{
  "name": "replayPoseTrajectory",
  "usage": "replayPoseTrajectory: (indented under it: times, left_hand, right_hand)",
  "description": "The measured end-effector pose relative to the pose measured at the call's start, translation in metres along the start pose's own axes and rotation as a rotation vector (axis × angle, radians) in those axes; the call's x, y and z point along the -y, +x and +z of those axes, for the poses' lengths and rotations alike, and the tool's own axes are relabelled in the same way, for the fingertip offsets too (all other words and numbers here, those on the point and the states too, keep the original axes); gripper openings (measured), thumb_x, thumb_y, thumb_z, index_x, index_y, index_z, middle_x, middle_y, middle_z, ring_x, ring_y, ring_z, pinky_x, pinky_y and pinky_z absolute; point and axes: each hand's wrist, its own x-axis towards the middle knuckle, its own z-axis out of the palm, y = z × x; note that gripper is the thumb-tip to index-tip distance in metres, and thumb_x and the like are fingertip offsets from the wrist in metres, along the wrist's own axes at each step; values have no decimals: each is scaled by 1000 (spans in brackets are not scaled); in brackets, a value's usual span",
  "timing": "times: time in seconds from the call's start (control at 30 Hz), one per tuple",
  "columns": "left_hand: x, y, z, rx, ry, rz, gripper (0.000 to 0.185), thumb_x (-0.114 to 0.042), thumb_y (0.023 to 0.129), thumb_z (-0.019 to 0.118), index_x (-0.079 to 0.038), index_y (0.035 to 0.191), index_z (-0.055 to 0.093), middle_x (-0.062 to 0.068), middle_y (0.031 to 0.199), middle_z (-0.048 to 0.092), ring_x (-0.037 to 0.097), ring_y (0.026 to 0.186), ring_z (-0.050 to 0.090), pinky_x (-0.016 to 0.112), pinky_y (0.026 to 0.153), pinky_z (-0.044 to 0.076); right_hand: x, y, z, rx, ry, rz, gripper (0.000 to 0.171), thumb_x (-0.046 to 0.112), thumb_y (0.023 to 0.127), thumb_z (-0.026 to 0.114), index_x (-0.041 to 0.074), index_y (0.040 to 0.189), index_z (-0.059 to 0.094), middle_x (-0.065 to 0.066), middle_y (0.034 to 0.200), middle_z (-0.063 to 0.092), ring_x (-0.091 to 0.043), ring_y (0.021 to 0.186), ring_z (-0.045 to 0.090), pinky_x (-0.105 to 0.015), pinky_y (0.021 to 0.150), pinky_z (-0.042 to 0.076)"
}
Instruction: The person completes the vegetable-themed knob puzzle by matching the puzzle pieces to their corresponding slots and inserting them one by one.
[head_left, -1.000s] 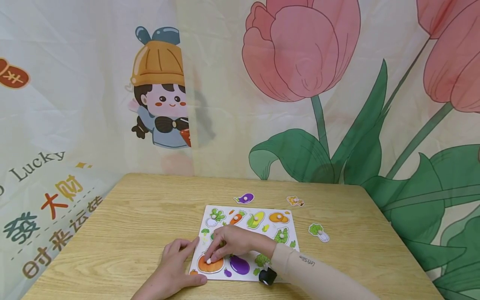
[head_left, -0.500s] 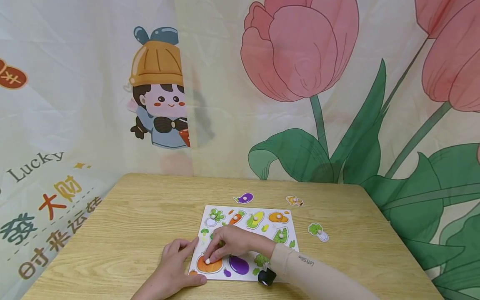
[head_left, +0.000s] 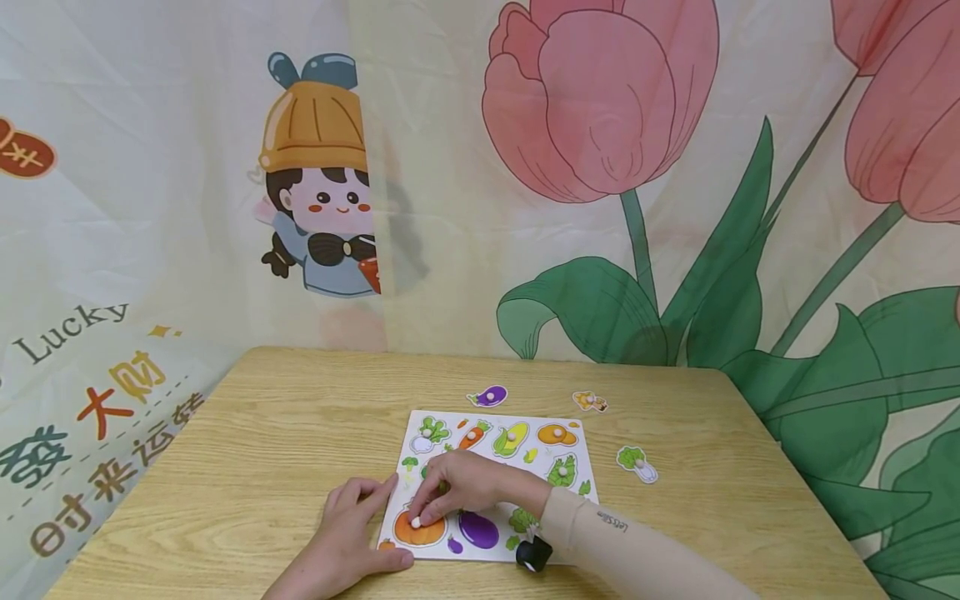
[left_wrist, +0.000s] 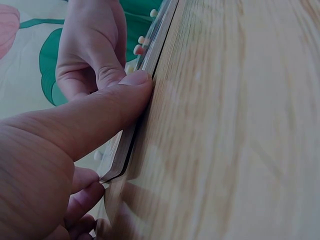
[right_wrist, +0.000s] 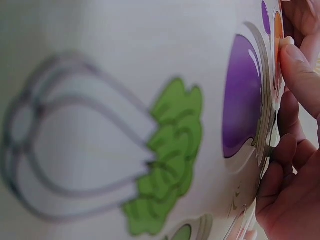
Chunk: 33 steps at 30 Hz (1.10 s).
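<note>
With its thumb and index finger, my right hand (head_left: 468, 479) pinches the white knob of an orange pumpkin piece (head_left: 429, 533), which lies at the near left of a white vegetable puzzle board (head_left: 399, 493). My left hand (head_left: 348, 529) rests round the board's near-left corner. In the left wrist view its thumb (left_wrist: 107, 112) lies straight against the board's edge, with fingertips at the corner below. Just right of the pumpkin is a purple eggplant shape without a knob (head_left: 478, 530). The right wrist view shows this eggplant shape (right_wrist: 242, 100) as a recess beside the knob (right_wrist: 287, 41).
Loose knobbed pieces lie on the wooden table (head_left: 285, 433): an eggplant (head_left: 491, 396) and a mushroom-like piece (head_left: 588, 402) beyond the board, and a bok choy (head_left: 636, 464) to its right. Corn (head_left: 512, 439) and carrot (head_left: 474, 435) pieces sit along the board's far side. A printed curtain hangs behind.
</note>
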Motion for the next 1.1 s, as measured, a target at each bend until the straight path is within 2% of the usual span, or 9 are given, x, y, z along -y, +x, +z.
replayPoseTrajectory:
  times: [0.47, 0.67, 0.87, 1.1]
  left_hand:
    - [0, 0, 0, -3, 6, -3, 113, -49, 67, 99, -6, 159, 48, 7, 136, 48, 34, 129, 36, 58, 106, 40]
    - [0, 0, -1, 2, 2, -12, 114, -50, 67, 99, -7, 159, 48, 7, 137, 48, 35, 130, 36, 60, 106, 40]
    - [-1, 0, -1, 4, -12, -16, 114, -49, 66, 99, -7, 160, 48, 8, 137, 48, 35, 131, 35, 62, 107, 39]
    - [-1, 0, -1, 9, -24, -28, 115, -49, 67, 99, -9, 160, 47, 7, 138, 47, 37, 133, 34, 64, 108, 38]
  right_hand:
    - [3, -2, -1, -2, 1, -3, 14, 29, 96, 79, 26, 107, 86, 18, 91, 62, 5, 82, 51, -14, 77, 44]
    - [9, -4, -7, 37, 0, 7, 15, 27, 97, 78, 25, 110, 85, 17, 92, 61, 5, 84, 51, -14, 79, 44]
    - [13, -8, -15, 76, -3, -30, 18, 23, 98, 78, 22, 116, 83, 15, 96, 63, 5, 86, 54, -14, 81, 47]
    - [4, -15, -34, 8, -3, -13, 19, 17, 99, 78, 21, 117, 82, 15, 93, 65, 0, 83, 56, -17, 77, 49]
